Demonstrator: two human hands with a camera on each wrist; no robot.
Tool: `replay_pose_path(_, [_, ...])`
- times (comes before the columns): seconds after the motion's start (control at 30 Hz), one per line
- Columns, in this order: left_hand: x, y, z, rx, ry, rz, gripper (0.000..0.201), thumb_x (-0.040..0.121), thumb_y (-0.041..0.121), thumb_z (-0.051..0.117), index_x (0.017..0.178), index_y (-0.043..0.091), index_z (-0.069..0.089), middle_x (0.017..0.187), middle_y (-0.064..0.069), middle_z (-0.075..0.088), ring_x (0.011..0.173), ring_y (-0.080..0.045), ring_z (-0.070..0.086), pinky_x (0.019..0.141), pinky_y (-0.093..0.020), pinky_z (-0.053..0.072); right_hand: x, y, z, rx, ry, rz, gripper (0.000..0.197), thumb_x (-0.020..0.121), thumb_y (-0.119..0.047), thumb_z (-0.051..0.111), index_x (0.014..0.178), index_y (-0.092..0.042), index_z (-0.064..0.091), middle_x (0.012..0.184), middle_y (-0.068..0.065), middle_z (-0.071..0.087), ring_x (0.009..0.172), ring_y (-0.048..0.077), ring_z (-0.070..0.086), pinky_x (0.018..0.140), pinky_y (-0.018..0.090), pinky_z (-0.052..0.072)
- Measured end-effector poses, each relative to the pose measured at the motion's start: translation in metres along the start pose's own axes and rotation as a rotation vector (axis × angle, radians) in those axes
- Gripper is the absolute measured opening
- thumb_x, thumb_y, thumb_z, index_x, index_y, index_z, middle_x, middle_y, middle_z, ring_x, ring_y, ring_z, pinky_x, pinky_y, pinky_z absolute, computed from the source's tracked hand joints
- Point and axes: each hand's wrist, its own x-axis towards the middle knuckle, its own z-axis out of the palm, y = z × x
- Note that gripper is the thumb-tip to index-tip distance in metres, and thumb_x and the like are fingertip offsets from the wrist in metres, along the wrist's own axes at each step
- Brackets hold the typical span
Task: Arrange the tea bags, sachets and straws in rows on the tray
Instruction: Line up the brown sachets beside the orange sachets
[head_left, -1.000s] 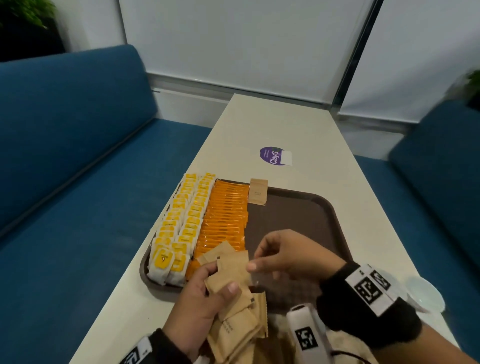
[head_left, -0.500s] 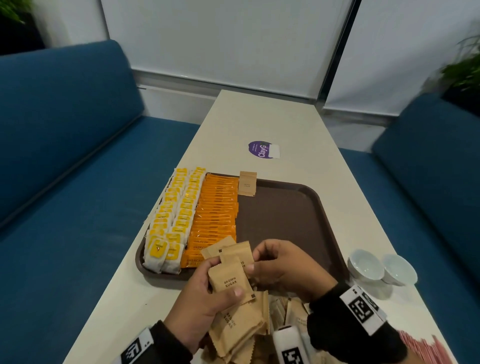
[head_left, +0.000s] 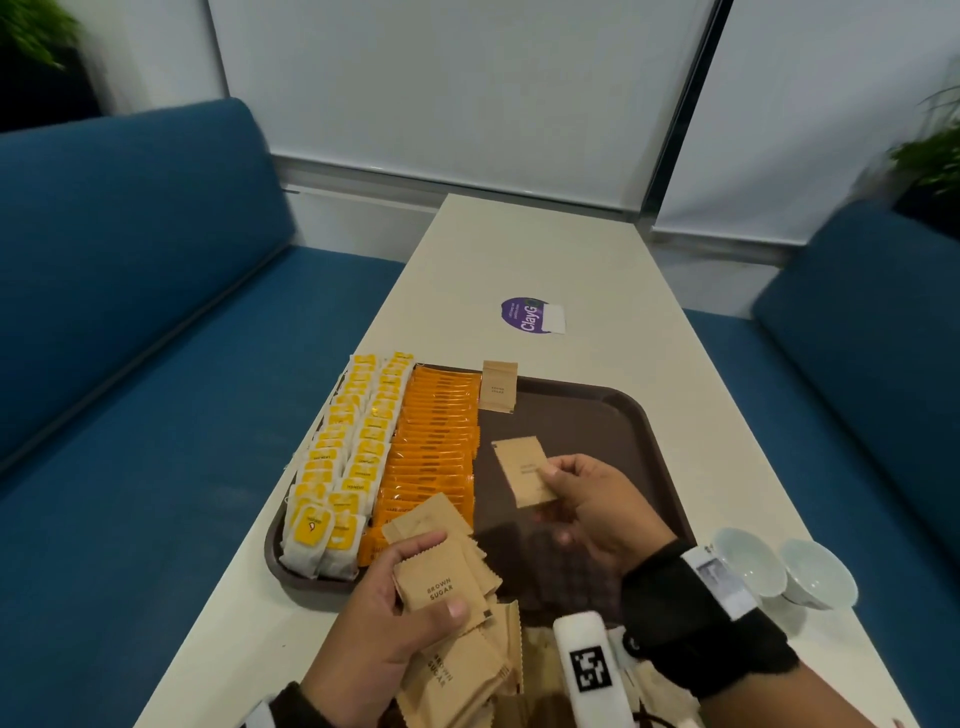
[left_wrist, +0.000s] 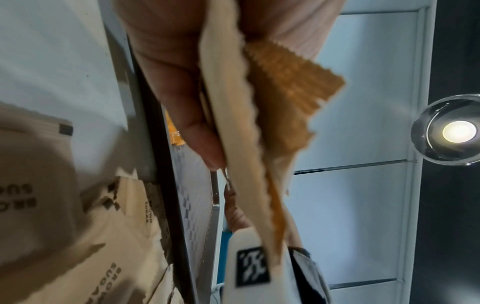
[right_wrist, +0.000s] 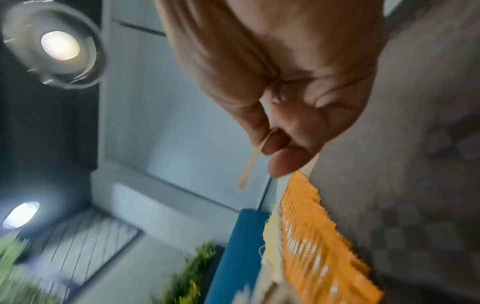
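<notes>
Yellow tea bags (head_left: 343, 462) are lined up in two rows at the left edge of the tray (head_left: 613, 415), with a row of orange sachets (head_left: 434, 441) packed right beside them. A fan of brown sugar sachets (head_left: 441, 577) is gripped by the left hand (head_left: 384, 639) near the tray's front edge, more lying loose below it. Further right, a single sachet (head_left: 524, 473) is pinched by the right hand (head_left: 597, 514) over bare tray, so that hand is the nearer one. One placed sachet (head_left: 498, 385) sits at the far rim, long axis pointing away, so the next spot is probably ahead and slightly left. Two small white cups (head_left: 779, 571) are parked off-tray.
</notes>
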Motion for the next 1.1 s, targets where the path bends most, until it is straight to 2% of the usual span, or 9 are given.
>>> replay_pose_path(0.1, [0.003,0.0,-0.004,0.032,-0.011,-0.013,0.108,0.007,0.036,0.092,0.109,0.023,0.06,0.103,-0.003,0.068,0.093,-0.021,0.066,0.067,-0.027,0.055,0.02,-0.005,-0.004,0.374,-0.06,0.142,0.019,0.101,-0.012,0.038,0.109,-0.004,0.053,0.095,0.018,0.064,0.067,0.023,0.07,0.043,0.028,0.055])
replay_pose_path(0.23, [0.005,0.001,-0.008,0.045,-0.006,-0.008,0.094,0.017,0.025,0.087,0.107,0.021,0.061,0.1,-0.002,0.068,0.083,-0.015,0.068,0.06,-0.02,0.053,0.043,-0.016,-0.009,0.549,-0.082,0.212,0.022,0.102,-0.011,0.032,0.106,0.001,0.05,0.094,0.023,0.063,0.062,0.029,0.071,0.042,0.034,0.056])
replay_pose_path(0.37, [0.008,-0.002,-0.01,0.029,0.002,-0.008,0.105,0.004,0.029,0.092,0.104,0.019,0.062,0.087,0.002,0.071,0.073,-0.011,0.07,0.054,-0.017,0.052,0.065,-0.031,-0.011,0.598,-0.076,0.186,0.021,0.101,-0.014,0.037,0.105,0.002,0.051,0.076,0.021,0.068,0.056,0.024,0.07,0.038,0.028,0.053])
replay_pose_path(0.43, [0.011,-0.003,-0.01,0.045,-0.005,-0.021,0.099,0.014,0.024,0.088,0.108,0.019,0.06,0.096,0.0,0.068,0.079,-0.012,0.068,0.056,-0.017,0.052,0.072,-0.038,-0.011,0.598,-0.084,0.164,0.02,0.099,-0.013,0.041,0.103,0.002,0.052,0.066,0.016,0.069,0.052,0.018,0.068,0.037,0.023,0.051])
replay_pose_path(0.57, [0.012,-0.003,-0.014,0.072,-0.01,-0.056,0.103,0.012,0.029,0.088,0.11,0.023,0.057,0.104,-0.001,0.064,0.09,-0.014,0.065,0.058,-0.016,0.052,0.077,-0.044,-0.007,0.61,-0.079,0.129,0.008,0.092,-0.003,0.051,0.099,-0.006,0.053,0.087,0.015,0.064,0.052,0.015,0.066,0.039,0.021,0.051])
replay_pose_path(0.7, [0.014,0.001,-0.014,0.102,0.018,-0.065,0.11,0.001,0.041,0.091,0.105,0.026,0.056,0.105,0.003,0.061,0.084,-0.007,0.066,0.054,-0.012,0.05,0.086,-0.041,-0.002,0.142,-0.022,0.015,0.036,0.085,0.009,0.057,0.111,-0.014,0.047,0.1,0.015,0.059,0.065,0.019,0.064,0.044,0.022,0.049])
replay_pose_path(0.8, [0.017,0.003,-0.014,0.063,0.049,-0.025,0.069,0.043,0.007,0.082,0.106,0.018,0.057,0.102,0.004,0.061,0.066,0.005,0.065,0.051,-0.009,0.047,0.093,-0.043,-0.004,-0.303,0.047,-0.067,0.045,0.079,0.008,0.064,0.112,-0.017,0.045,0.096,0.007,0.061,0.063,0.017,0.065,0.051,0.023,0.047])
replay_pose_path(0.87, [0.017,0.003,-0.014,0.033,0.052,-0.036,0.059,0.053,0.004,0.079,0.107,0.015,0.058,0.098,0.004,0.062,0.064,0.004,0.066,0.051,-0.01,0.047,0.1,-0.047,-0.007,-0.398,0.107,-0.098,0.037,0.077,0.005,0.067,0.103,-0.016,0.05,0.095,0.007,0.063,0.066,0.018,0.063,0.048,0.021,0.044])
replay_pose_path(1.1, [0.021,-0.011,-0.019,0.079,0.026,-0.046,0.09,0.021,0.026,0.085,0.107,0.021,0.058,0.089,0.008,0.073,0.079,-0.006,0.07,0.06,-0.018,0.053,0.136,-0.052,-0.017,-0.33,0.23,-0.129,0.014,0.085,-0.003,0.064,0.078,-0.014,0.058,0.107,0.016,0.066,0.055,0.011,0.045,0.034,0.014,0.035])
